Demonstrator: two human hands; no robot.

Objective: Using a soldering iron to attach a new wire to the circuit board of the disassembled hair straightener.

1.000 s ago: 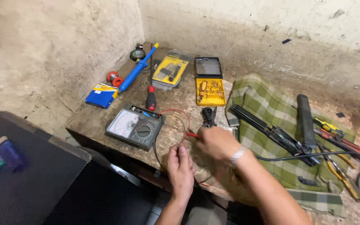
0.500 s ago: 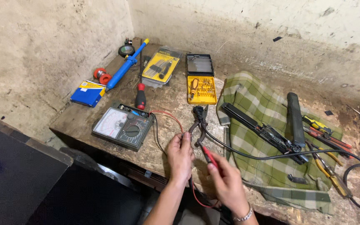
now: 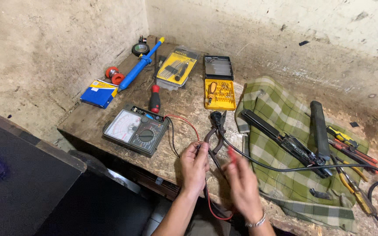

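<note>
At the far left of the wooden worktop point(image 3: 88, 126) lies a blue box point(image 3: 98, 92), with a small red spool point(image 3: 114, 75) and a long blue tool with a yellow tip point(image 3: 141, 65) just behind it, and a roll of black tape point(image 3: 141, 49) near the wall. A grey meter with a white dial point(image 3: 135, 129) sits at the front edge, a red-handled screwdriver point(image 3: 154, 98) just behind it. Red and black leads point(image 3: 184, 120) run from the meter toward the hands. Further back are a yellow-and-clear packet of small tools point(image 3: 176, 67) and an open yellow bit case point(image 3: 219, 89).

The left hand point(image 3: 194, 168) rests low over the worktop, fingers curled and pinched on the black lead. Just beside it lie dark pliers point(image 3: 216, 131), touching a black cable point(image 3: 259, 159) that runs off to the right. The right hand point(image 3: 241, 183) is blurred; a red probe point(image 3: 231, 153) shows at its fingertips, and it seems to pinch it, though the grip cannot be told for sure.

To the right, a green checked cloth point(image 3: 281, 109) carries a long black opened device point(image 3: 285, 142) and a black cylinder point(image 3: 318, 126). Pliers and screwdrivers with red and yellow handles point(image 3: 346, 144) lie at the far right.
</note>
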